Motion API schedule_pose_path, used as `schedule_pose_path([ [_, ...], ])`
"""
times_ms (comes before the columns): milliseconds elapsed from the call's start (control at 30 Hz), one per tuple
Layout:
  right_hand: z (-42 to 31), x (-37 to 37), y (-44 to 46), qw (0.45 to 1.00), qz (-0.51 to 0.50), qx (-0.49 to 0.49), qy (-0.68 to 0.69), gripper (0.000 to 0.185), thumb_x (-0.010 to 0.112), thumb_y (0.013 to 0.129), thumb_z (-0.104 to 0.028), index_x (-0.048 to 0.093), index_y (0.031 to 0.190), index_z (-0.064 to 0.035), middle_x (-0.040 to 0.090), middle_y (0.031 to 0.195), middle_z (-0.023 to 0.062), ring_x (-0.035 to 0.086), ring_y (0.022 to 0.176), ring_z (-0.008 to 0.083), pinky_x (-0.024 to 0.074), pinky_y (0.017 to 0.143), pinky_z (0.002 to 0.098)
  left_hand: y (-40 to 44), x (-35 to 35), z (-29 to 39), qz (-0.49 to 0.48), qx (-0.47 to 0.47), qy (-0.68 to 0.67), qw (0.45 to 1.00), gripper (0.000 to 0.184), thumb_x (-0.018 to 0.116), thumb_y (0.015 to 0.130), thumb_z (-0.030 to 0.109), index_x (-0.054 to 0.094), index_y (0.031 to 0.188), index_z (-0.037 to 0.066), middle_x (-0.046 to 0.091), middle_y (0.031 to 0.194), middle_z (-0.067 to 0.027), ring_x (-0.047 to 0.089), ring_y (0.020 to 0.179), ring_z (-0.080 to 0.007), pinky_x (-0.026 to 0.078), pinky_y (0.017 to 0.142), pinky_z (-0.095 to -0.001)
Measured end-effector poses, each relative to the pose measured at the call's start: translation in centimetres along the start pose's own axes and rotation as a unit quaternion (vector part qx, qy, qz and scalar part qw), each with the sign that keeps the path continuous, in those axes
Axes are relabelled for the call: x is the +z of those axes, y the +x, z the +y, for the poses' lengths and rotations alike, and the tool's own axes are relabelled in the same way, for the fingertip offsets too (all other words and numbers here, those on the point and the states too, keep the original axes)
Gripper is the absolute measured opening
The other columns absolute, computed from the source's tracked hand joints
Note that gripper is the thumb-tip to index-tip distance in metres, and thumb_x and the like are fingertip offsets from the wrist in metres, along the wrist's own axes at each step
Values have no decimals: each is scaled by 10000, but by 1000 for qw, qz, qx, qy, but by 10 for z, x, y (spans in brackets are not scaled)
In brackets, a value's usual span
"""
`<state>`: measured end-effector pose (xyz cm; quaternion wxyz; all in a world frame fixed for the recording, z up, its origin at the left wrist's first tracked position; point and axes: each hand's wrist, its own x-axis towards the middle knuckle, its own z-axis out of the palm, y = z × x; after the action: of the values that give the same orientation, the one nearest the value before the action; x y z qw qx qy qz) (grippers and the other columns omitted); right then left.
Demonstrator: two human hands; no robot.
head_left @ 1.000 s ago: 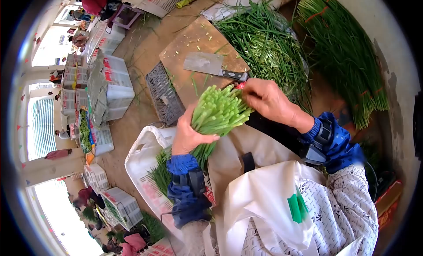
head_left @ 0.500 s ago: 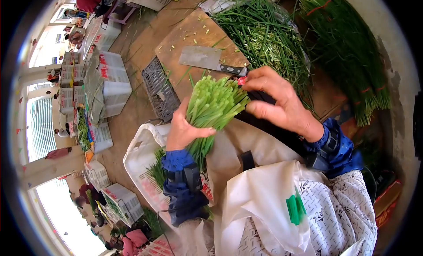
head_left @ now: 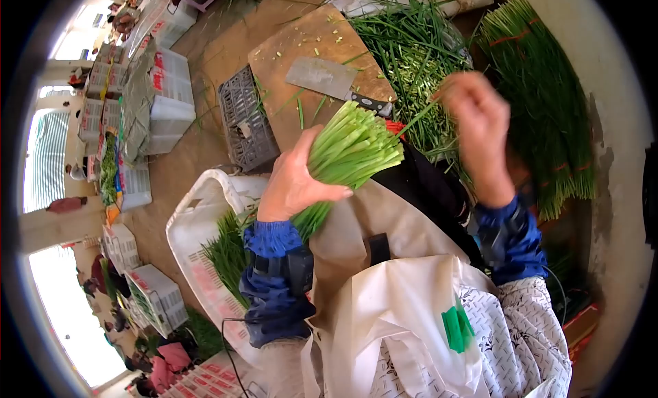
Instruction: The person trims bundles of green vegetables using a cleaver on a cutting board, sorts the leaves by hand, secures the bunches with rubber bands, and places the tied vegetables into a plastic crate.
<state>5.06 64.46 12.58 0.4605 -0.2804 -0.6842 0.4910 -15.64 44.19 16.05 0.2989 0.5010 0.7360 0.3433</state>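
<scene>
My left hand [head_left: 293, 178] is wrapped round a thick bunch of green stalks [head_left: 353, 143], its pale cut ends pointing up and right. My right hand [head_left: 480, 117], blurred by motion, is raised to the right of the bunch with its fingers pinched on a thin green stalk [head_left: 419, 118]. Behind the bunch, a cleaver [head_left: 321, 76] with a black handle lies on a wooden board [head_left: 281, 55] among small green scraps. A heap of loose cut greens [head_left: 415, 62] sits just beyond my right hand.
Tied green bundles [head_left: 541, 110] lean by the wall at the right. A grey plastic crate [head_left: 241, 124] stands left of the board. A white basket [head_left: 179, 223] with greens is beside my left arm. Stacked white crates [head_left: 171, 89] and several people are farther left.
My right hand has moved away from the bunch, up and to the right, drawing a thin stalk with it. My left hand still holds the bunch, now tilted more to the right.
</scene>
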Motion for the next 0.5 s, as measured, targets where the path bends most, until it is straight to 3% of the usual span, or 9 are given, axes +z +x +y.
schedule_pose_path([
  [33, 28, -18, 24, 994, 84, -9, 75, 85, 621, 865, -35, 640, 903, 38, 674, 786, 91, 629, 682, 142, 510, 646, 299, -1, 0, -1, 0, -8, 6, 1000, 871, 880, 552, 219, 495, 1304, 3, 681, 1108, -206, 667, 1044, -337, 490, 921, -377],
  [100, 71, -74, 74, 958, 193, 105, -186, 220, 638, 834, -18, 627, 1042, 55, 678, 949, 155, 650, 836, 193, 520, 733, 305, -1, 1, 1, 0, -19, 12, 1000, 884, 883, 544, 240, 496, 1305, 7, 682, 1109, -208, 662, 1041, -360, 490, 919, -384],
  [167, 109, -94, 85, 852, 147, -110, -491, 418, 647, 799, 15, 559, 1206, 55, 610, 1155, 212, 607, 1019, 262, 500, 865, 333, 0, 4, 0, 13, -27, 10, 1000, 897, 879, 531, 270, 503, 1303, 11, 679, 1107, -218, 657, 1041, -370, 492, 913, -394],
  [200, 74, -69, 68, 929, 71, -102, -349, 565, 670, 766, 23, 494, 1303, 29, 530, 1247, 214, 540, 1125, 313, 454, 964, 364, 0, 3, 3, 15, -34, 16, 999, 897, 878, 530, 274, 504, 1303, 10, 678, 1107, -221, 656, 1043, -369, 492, 912, -396],
  [233, 39, -41, 47, 978, -5, -96, -184, 528, 701, 755, -1, 539, 1258, 10, 556, 1210, 197, 556, 1102, 329, 452, 973, 382, 0, 4, 4, 13, -43, 24, 999, 898, 876, 530, 279, 505, 1302, 10, 677, 1108, -223, 656, 1045, -368, 492, 911, -398],
  [333, -28, 4, -11, 969, -213, -105, -64, 274, 762, 798, -184, 646, 977, -11, 576, 1174, 175, 573, 1103, 306, 467, 941, 388, 4, 8, 6, 15, -52, 33, 998, 902, 870, 526, 285, 505, 1302, 7, 672, 1100, -232, 649, 1045, -384, 495, 903, -404],
  [367, -35, 16, -21, 970, -224, -87, -27, 240, 758, 804, -152, 641, 953, -5, 588, 1146, 173, 595, 1056, 295, 493, 878, 377, 5, 8, 9, 13, -56, 36, 998, 902, 870, 525, 285, 505, 1302, 6, 671, 1097, -233, 648, 1045, -388, 496, 902, -406],
  [400, -31, 28, -27, 975, -202, -93, -28, 210, 749, 806, -117, 638, 939, 1, 598, 1121, 169, 604, 1027, 292, 500, 848, 370, 5, 8, 13, 2, -75, 46, 996, 893, 873, 538, 200, 490, 1316, -12, 670, 1118, -169, 643, 1033, -249, 470, 943, -353],
  [500, -25, 37, -34, 981, -181, -70, 0, 159, 733, 804, -39, 633, 918, 10, 621, 1062, 158, 617, 972, 299, 506, 802, 366, 3, 9, 9, 20, -58, 62, 996, 903, 871, 523, 289, 506, 1300, 8, 669, 1092, -235, 648, 1036, -391, 496, 898, -414],
])
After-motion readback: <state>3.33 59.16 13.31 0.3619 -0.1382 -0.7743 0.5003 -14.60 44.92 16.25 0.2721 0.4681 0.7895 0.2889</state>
